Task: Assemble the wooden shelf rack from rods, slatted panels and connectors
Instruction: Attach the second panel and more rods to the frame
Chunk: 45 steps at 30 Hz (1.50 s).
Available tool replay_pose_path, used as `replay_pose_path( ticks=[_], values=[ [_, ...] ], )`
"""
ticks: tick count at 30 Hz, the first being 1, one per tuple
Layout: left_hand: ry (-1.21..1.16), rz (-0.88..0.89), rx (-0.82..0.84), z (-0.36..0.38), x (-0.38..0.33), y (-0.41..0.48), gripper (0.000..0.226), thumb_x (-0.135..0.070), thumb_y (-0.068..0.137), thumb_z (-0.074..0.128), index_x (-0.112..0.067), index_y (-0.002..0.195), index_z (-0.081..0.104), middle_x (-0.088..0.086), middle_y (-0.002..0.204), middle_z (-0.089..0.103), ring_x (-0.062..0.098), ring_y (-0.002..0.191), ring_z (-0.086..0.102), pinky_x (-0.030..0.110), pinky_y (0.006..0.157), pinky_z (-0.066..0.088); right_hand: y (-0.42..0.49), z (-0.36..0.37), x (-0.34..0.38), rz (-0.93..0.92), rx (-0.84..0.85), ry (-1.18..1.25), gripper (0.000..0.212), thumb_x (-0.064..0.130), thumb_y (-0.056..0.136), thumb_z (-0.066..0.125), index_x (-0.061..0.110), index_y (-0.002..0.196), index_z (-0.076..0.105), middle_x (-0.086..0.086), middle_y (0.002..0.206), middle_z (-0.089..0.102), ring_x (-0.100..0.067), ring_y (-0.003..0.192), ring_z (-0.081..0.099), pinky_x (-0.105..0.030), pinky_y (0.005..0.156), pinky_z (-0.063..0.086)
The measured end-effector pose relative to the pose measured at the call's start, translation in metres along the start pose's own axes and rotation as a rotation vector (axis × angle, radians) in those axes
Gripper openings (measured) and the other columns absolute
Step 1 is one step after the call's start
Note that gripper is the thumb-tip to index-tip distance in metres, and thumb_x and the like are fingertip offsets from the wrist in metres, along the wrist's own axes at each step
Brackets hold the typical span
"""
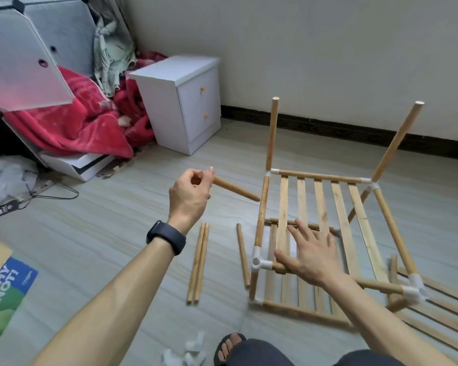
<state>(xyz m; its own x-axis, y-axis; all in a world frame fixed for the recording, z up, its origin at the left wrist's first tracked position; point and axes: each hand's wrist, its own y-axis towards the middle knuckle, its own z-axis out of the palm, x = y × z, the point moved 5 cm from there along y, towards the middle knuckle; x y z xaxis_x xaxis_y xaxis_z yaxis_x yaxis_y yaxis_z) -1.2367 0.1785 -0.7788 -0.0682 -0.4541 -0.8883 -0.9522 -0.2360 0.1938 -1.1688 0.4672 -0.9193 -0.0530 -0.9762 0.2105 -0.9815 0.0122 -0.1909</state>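
Observation:
A partly built wooden rack [328, 196] stands on the floor at centre right, its slatted panel framed by rods and white connectors [259, 262]. Two rods [272, 133] rise from its far corners. My left hand [189, 192] is raised left of the rack and holds a short rod [236, 190] by one end, the other end pointing toward the rack. My right hand [308, 253] lies flat, fingers spread, on the slats near the front left connector. Three loose rods [198, 261] lie on the floor between my arms.
A white two-drawer cabinet [185, 101] stands by the wall, with a red blanket [72, 122] and grey panels to its left. More slats [439, 305] lie at the right edge. White connectors [193, 350] sit near my foot. A printed bag [6, 294] lies at left.

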Motion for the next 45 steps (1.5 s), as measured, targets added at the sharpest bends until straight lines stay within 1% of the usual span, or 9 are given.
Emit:
replay_pose_path(
  ticks=[3,6,10,14,18,25,32,40,45],
  values=[
    [0.01,0.152,0.062,0.001,-0.046,-0.016,0.039,-0.061,0.094,0.058,-0.023,0.093,0.066,-0.008,0.081,0.069,0.009,0.069,0.069,0.018,0.061,0.053,-0.012,-0.023,0.005,0.001,-0.141,0.056,0.106,0.097,0.074,0.022,0.033,0.158,0.023,-0.002,0.166,0.025,-0.028,0.152,0.023,-0.057,0.122,0.024],
    [0.021,0.309,0.151,0.013,-0.082,-0.031,0.036,-0.054,0.097,0.058,-0.019,0.101,0.067,-0.006,0.084,0.068,0.013,0.077,0.068,0.03,0.07,0.059,-0.026,-0.055,0.019,-0.074,-0.294,0.29,0.108,0.097,0.074,0.034,0.028,0.158,0.027,-0.002,0.16,0.036,-0.024,0.147,0.032,-0.051,0.118,0.032],
    [-0.083,0.39,0.337,0.042,-0.123,-0.046,0.029,-0.05,0.097,0.059,-0.022,0.096,0.066,-0.004,0.079,0.07,0.01,0.069,0.069,0.025,0.064,0.058,-0.041,-0.098,0.051,-0.252,-0.225,0.697,0.079,0.084,0.076,0.061,0.04,0.14,0.046,0.014,0.137,0.058,-0.005,0.122,0.057,-0.034,0.103,0.049],
    [-0.26,0.292,0.473,0.065,-0.139,-0.046,0.037,-0.051,0.097,0.059,-0.016,0.101,0.07,-0.002,0.082,0.073,0.01,0.071,0.071,0.019,0.061,0.053,-0.046,-0.128,0.062,-0.233,-0.27,1.084,0.011,0.035,0.101,0.06,0.026,0.107,0.062,0.005,0.085,0.07,-0.006,0.08,0.069,-0.027,0.074,0.058],
    [-0.235,0.115,0.49,0.083,-0.081,-0.052,0.035,-0.056,0.098,0.052,-0.026,0.11,0.065,-0.008,0.094,0.07,0.008,0.087,0.067,0.017,0.068,0.05,-0.042,-0.132,0.042,-0.043,-0.3,1.491,0.031,0.038,0.099,0.057,0.023,0.072,0.052,0.007,0.061,0.043,-0.009,0.056,0.041,-0.026,0.06,0.037],
    [-0.114,-0.291,0.71,0.115,0.09,-0.117,0.053,-0.015,0.091,0.062,-0.017,0.142,0.048,-0.003,0.128,0.059,0.004,0.109,0.057,0.013,0.083,0.05,-0.031,-0.103,0.044,0.137,-0.25,1.881,0.041,0.034,0.095,0.06,0.028,0.058,0.043,0.007,0.055,0.033,-0.011,0.05,0.033,-0.03,0.063,0.035],
    [-0.216,-0.262,0.843,0.125,0.093,-0.126,0.009,-0.035,0.076,0.062,-0.026,0.078,0.06,-0.003,0.081,0.054,0.014,0.08,0.051,0.03,0.074,0.041,-0.013,-0.09,0.074,0.037,-0.285,1.842,0.047,0.03,0.085,0.064,0.027,0.048,0.034,0.006,0.044,0.026,-0.013,0.041,0.026,-0.023,0.046,0.038],
    [-0.042,-0.173,0.789,0.121,0.115,-0.141,0.03,-0.054,0.088,0.068,-0.025,0.09,0.073,0.005,0.089,0.072,0.025,0.09,0.067,0.045,0.081,0.057,-0.011,-0.068,0.077,-0.018,-0.227,1.763,0.048,0.022,0.087,0.057,0.027,0.045,0.033,0.006,0.042,0.025,-0.013,0.04,0.025,-0.025,0.046,0.03],
    [-0.004,-0.12,0.725,0.116,0.114,-0.146,0.028,-0.052,0.092,0.066,-0.024,0.093,0.072,0.004,0.086,0.072,0.026,0.085,0.066,0.051,0.081,0.054,-0.02,-0.072,0.099,-0.356,-0.184,1.563,0.049,0.018,0.088,0.054,0.029,0.042,0.043,0.008,0.04,0.032,-0.013,0.036,0.028,-0.024,0.044,0.028]
  ],
)
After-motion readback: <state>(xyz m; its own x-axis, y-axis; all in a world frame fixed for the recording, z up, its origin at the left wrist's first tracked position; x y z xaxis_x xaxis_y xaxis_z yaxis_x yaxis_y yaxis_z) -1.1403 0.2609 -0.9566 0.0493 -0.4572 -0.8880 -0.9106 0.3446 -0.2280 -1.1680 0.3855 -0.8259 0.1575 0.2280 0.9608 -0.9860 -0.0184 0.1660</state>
